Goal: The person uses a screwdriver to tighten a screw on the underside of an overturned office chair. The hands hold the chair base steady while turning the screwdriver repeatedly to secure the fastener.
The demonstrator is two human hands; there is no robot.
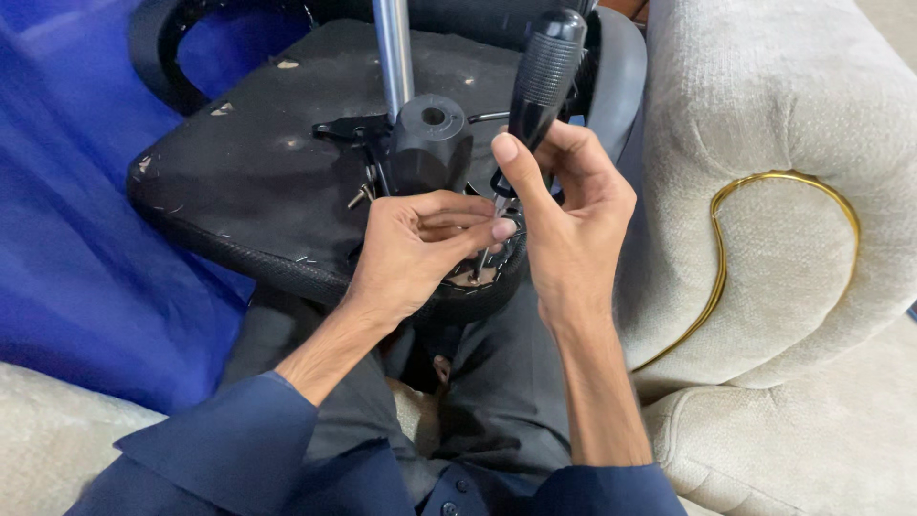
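An upturned office chair seat (248, 172) rests on my lap, its black underside up. A chrome post (393, 53) rises from a black mechanism block (428, 143) bolted to it. My right hand (568, 205) grips a screwdriver (543, 72) by its black ribbed handle, shaft pointing down at a screw spot (475, 277) on the seat's near edge. My left hand (415, 248) pinches the shaft near its tip, steadying it. The tip itself is partly hidden by my fingers.
A cream upholstered sofa arm (783, 220) with gold trim stands close on the right. Blue fabric (76, 210) fills the left side. The chair's black armrest loop (162, 48) sits at the top left. A loose-looking screw (358, 196) sticks out beside the mechanism.
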